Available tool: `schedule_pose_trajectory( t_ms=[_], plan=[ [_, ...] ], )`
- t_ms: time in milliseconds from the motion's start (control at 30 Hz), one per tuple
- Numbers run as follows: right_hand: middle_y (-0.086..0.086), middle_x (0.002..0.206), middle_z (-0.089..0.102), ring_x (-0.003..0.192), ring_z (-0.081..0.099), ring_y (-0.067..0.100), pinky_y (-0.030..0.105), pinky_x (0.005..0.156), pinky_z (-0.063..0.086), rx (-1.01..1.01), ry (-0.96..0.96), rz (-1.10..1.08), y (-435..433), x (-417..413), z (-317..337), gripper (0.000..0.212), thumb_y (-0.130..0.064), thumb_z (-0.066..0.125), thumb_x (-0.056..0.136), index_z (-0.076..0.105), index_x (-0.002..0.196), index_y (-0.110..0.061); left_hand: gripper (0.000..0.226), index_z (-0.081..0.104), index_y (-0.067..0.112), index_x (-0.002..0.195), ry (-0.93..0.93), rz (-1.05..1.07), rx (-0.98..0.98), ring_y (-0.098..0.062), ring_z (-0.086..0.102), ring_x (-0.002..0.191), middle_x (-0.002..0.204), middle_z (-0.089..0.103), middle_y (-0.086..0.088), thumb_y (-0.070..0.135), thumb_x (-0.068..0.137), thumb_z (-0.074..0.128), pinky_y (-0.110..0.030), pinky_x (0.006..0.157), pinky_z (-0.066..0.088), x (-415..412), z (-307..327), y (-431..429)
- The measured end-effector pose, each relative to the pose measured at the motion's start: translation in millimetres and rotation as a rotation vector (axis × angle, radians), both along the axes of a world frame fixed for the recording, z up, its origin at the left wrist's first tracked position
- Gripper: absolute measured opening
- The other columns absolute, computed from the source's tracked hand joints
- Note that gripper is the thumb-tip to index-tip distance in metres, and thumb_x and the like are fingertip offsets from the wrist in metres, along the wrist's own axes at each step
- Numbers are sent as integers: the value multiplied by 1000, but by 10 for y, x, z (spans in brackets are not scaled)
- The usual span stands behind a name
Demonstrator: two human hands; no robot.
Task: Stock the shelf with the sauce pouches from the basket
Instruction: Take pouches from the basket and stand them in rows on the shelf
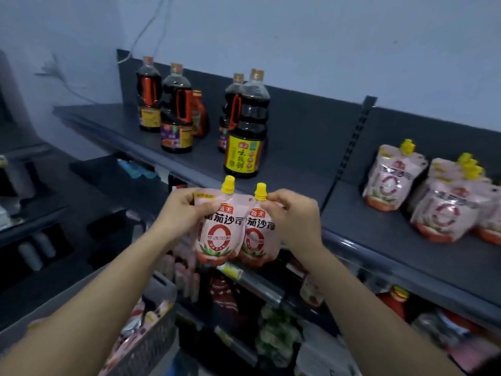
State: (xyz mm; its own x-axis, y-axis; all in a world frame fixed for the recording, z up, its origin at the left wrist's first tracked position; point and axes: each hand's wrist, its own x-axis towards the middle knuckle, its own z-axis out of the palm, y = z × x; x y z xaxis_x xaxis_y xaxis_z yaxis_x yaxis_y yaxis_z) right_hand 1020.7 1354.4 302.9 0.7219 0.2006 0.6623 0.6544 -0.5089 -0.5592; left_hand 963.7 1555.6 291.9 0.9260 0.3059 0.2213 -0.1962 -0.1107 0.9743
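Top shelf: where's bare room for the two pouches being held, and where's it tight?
Free: the top shelf between the front dark bottle and the upright divider; the strip right of the divider up to the shelved pouches; the left end beside the rear bottles. Tight: among the shelved pouches at far right.

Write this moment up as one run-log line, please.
left hand: pinches left pouch | right hand: pinches right pouch | both upright, not yet shelved | stocked pouches: shelf, right | basket: lower left
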Motion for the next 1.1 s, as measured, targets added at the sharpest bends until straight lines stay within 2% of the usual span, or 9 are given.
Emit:
schedule_pose_trajectory(
  t_ms=[67, 133, 233, 567, 667, 800, 900, 967, 1100],
  plan=[
    [-11, 68, 69, 65, 61, 8, 23, 61, 46, 36, -6, -21, -328, 26, 192, 5, -17, 72, 80, 75, 76, -19, 16, 71, 12, 89, -21, -55, -34, -12, 69, 63, 68, 74, 3, -1, 83, 66, -24, 58, 54, 110, 166, -290],
    [-11, 71, 69, 71, 63, 11, 35, 65, 51, 51, 2, -44, -655, 67, 363, 6, -24, 70, 81, 74, 77, -25, 15, 73, 11, 93, -48, -113, -52, -26, 69, 70, 75, 76, -5, 2, 83, 67, -35, 69, 52, 210, 312, -576],
    [-6, 79, 70, 80, 63, 13, 41, 74, 52, 79, 6, -111, -1127, 133, 582, 5, -31, 69, 82, 73, 80, -28, 18, 71, 13, 92, -105, -203, -77, -14, 70, 65, 72, 75, 0, 0, 84, 63, -26, 60, 54, 344, 519, -1008],
    [-19, 66, 60, 66, 52, -8, 12, 62, 35, 127, -69, -236, -2417, 308, 886, 10, -22, 72, 83, 69, 75, -28, 20, 68, 12, 93, -156, -351, -104, -4, 69, 62, 68, 74, 5, -4, 85, 60, -16, 53, 52, 863, 833, -2147],
    [-17, 68, 63, 64, 52, -10, 11, 60, 35, 128, -56, -281, -2661, 412, 881, 8, -23, 72, 83, 71, 75, -26, 18, 69, 14, 90, -119, -368, -116, -6, 70, 62, 68, 74, 4, -2, 85, 62, -17, 53, 52, 1055, 857, -2351],
    [-14, 75, 69, 66, 55, -8, 23, 66, 44, 157, -34, -312, -2853, 582, 823, 4, -21, 73, 82, 75, 79, -20, 16, 70, 14, 89, -77, -389, -95, -9, 71, 64, 71, 75, 1, 1, 85, 64, -20, 54, 53, 1368, 847, -2533],
    [-11, 83, 70, 68, 54, -13, 10, 67, 39, 176, -15, -354, -2961, 722, 788, 3, -21, 73, 82, 75, 80, -21, 16, 70, 13, 92, -48, -426, -96, -11, 72, 67, 73, 76, 0, 1, 86, 63, -22, 56, 55, 1622, 826, -2621],
    [-14, 77, 67, 66, 54, -13, 7, 63, 35, 178, -6, -394, -3024, 807, 772, 3, -22, 73, 82, 75, 81, -21, 16, 70, 13, 93, -23, -454, -97, -12, 72, 68, 75, 76, -1, 1, 86, 63, -23, 56, 56, 1782, 814, -2658],
    [-18, 67, 61, 58, 51, -8, 15, 59, 33, 148, 11, -452, -3110, 923, 783, 6, -23, 71, 83, 72, 77, -24, 16, 71, 12, 98, 35, -474, -90, -16, 73, 73, 81, 76, -5, 4, 86, 64, -27, 59, 58, 2121, 764, -2711]
  ],
)
